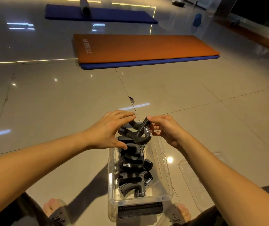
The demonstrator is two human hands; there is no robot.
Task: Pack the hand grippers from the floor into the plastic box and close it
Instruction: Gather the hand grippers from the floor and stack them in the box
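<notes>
A clear plastic box (166,181) stands open on the floor between my feet, with several black hand grippers (133,178) lying inside it. Above its far end I hold one more black hand gripper (138,132) with a metal spring. My left hand (109,131) curls its fingers over one handle. My right hand (164,129) pinches the tip of the other handle. The gripper hangs just over the box's far rim, above those in the box.
The clear lid (194,180) lies flat on the tiles to the right of the box. An orange mat on a blue one (143,48) lies farther ahead, and another blue mat (101,14) with a roller lies beyond. My sandalled feet (55,211) flank the box.
</notes>
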